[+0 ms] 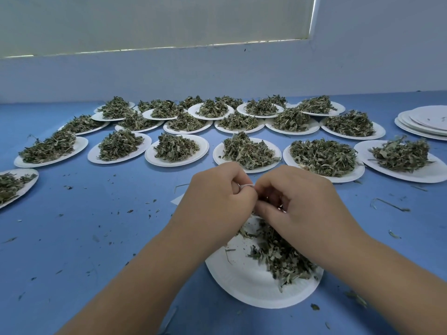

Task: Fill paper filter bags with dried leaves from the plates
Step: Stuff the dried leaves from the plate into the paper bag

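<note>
Both hands meet over the near white paper plate (244,281), which holds a loose pile of dried green leaves (280,257). My left hand (217,197) and my right hand (295,199) are curled fist to fist and pinch a thin white string (245,186) of a paper filter bag between them. The bag itself is almost wholly hidden under the fingers. A white paper corner (177,200) shows on the table just left of my left hand.
Several white plates heaped with dried leaves (177,147) stand in rows across the blue table (84,226) up to the wall. A stack of empty plates (425,123) sits at the far right. Leaf crumbs and stems (389,205) lie scattered around.
</note>
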`<action>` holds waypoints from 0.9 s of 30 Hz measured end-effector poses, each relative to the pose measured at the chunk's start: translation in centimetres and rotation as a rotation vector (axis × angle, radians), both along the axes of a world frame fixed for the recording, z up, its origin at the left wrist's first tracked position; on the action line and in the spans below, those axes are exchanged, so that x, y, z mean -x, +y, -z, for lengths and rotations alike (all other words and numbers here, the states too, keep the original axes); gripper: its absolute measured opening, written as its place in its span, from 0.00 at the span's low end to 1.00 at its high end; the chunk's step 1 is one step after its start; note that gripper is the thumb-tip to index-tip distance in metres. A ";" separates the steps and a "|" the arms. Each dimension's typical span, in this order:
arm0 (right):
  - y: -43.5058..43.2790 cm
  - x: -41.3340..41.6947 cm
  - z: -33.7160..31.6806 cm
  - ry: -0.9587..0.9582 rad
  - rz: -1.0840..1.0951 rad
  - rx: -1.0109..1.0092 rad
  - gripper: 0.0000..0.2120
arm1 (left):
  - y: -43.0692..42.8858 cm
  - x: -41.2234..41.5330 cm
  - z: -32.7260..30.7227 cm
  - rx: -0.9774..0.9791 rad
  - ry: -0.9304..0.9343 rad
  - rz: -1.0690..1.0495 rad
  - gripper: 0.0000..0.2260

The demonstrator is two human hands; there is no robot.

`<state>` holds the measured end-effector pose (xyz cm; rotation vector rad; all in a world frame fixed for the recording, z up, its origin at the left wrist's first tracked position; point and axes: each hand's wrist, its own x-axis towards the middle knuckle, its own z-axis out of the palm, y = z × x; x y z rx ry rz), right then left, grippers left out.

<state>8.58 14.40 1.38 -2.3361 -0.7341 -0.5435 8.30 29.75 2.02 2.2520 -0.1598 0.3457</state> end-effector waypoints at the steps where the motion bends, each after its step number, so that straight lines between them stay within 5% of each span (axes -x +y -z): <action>1: 0.0 0.0 0.0 0.001 -0.002 -0.005 0.08 | 0.0 0.0 0.0 0.001 0.003 0.000 0.06; 14: 0.0 0.4 -0.2 0.011 -0.042 -0.082 0.09 | 0.1 0.3 -0.5 0.022 0.002 0.024 0.06; 21: -1.6 0.0 -1.1 0.179 -0.043 -0.438 0.04 | 0.7 0.0 -1.0 0.064 -0.003 -0.037 0.08; 27: -2.2 -1.0 -0.6 0.401 -0.036 -0.228 0.27 | 0.9 -0.1 -1.2 0.108 0.019 -0.063 0.07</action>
